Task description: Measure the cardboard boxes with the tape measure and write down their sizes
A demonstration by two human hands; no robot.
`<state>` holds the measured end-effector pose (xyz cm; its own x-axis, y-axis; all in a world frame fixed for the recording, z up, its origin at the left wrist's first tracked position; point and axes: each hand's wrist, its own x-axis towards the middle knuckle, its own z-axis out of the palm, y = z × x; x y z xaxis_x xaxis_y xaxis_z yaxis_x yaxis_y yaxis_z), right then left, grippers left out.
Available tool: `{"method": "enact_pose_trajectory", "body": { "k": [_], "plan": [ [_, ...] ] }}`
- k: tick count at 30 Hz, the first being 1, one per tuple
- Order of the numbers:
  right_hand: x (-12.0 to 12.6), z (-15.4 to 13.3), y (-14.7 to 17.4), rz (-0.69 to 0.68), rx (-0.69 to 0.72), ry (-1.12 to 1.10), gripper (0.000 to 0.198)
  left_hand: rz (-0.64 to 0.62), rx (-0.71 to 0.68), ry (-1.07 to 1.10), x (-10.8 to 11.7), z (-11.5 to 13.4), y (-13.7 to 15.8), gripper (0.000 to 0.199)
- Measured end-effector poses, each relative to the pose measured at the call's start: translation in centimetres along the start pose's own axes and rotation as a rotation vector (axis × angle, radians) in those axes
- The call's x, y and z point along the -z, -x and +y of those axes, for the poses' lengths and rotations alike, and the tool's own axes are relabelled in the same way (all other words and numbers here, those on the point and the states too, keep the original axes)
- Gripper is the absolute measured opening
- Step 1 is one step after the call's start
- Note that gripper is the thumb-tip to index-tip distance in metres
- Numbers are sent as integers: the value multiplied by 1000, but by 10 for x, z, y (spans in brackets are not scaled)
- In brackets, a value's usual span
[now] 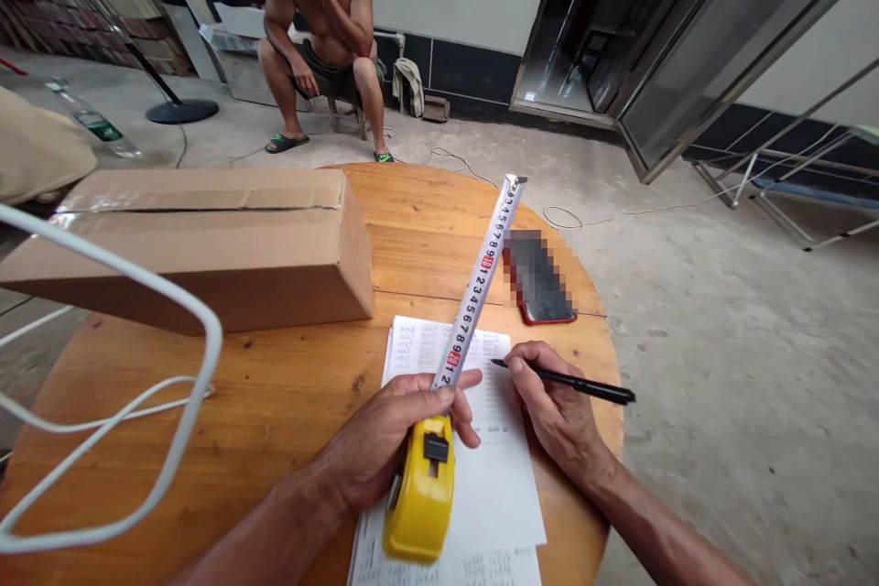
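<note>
My left hand [412,417] is closed on a yellow tape measure [418,504], thumb resting on the white blade where it leaves the case. The numbered blade [473,302] sticks out up and to the right, its metal end hook above the far part of the table. Between the fingers of my right hand [553,398] is a black pen [583,383], its tip pointing left over the paper. Beneath both hands lie sheets of paper [494,494] with rows of handwritten figures on them.
A cardboard box [275,247] stands on the left of the round wooden table [240,439]. A red-edged phone [542,279] lies at the right. White bent tubing [206,330] juts in from the left. Beyond the table a person [322,27] sits, near a bottle [96,121] on the floor.
</note>
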<state>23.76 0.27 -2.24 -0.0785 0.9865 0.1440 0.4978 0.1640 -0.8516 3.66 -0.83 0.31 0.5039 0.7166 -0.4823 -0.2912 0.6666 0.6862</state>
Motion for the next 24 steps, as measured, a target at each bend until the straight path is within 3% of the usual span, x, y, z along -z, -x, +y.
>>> {"method": "enact_pose_trajectory", "body": {
  "k": [9,13,17,20,24],
  "plan": [
    [0,0,0,-7,14,49,19,-4,20,8,3,-1,-1,26],
    [0,1,0,58,49,68,16,-5,15,25,2,0,0,25],
    [1,-1,-3,76,312,227,14,-21,-20,69,0,6,5,24],
    [-1,-4,-9,-46,549,530,31,-48,-112,113,-2,15,13,25],
    [-7,-11,-17,-230,701,892,27,-24,-249,190,-7,31,31,24]
  ]
}}
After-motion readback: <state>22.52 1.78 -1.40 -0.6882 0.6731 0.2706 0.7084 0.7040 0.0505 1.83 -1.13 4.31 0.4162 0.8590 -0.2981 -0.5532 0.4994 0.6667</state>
